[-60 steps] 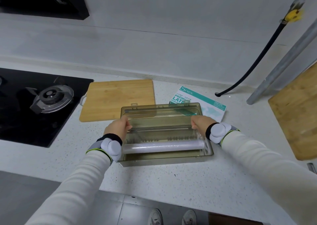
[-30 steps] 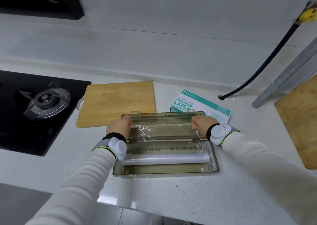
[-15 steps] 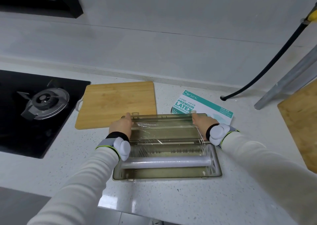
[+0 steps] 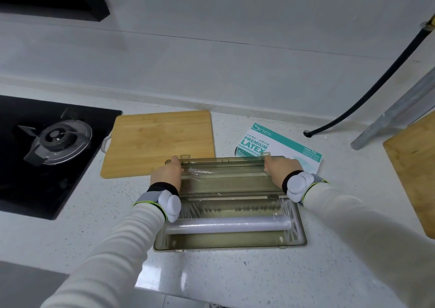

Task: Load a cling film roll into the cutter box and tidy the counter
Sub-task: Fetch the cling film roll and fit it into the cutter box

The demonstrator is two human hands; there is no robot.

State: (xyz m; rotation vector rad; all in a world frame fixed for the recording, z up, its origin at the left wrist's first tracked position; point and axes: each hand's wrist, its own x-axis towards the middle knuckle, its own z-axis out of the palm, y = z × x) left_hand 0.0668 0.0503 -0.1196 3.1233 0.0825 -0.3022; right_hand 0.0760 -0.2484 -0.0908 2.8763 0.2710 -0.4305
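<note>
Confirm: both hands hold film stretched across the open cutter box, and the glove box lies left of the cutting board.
Wrong side. In the head view the glove box lies right of the cutting board; the rest stands.

Smoky olive cutter box (image 4: pixel 230 243); white-teal glove box (image 4: pixel 286 143); speckled white counter (image 4: pixel 235 274).

Gloss, grain and speckle in a home kitchen

A smoky, translucent plastic cutter box (image 4: pixel 230 243) holds shiny, wrinkled cling film (image 4: pixel 228 225) on a polished, speckled stone-look counter (image 4: pixel 235 282). At 11 o'clock from it lies a matt wooden chopping board (image 4: pixel 160 140), at 1 o'clock a printed card glove box (image 4: pixel 282 142), at 9 o'clock a gloss-black glass hob (image 4: pixel 23 190).
</note>
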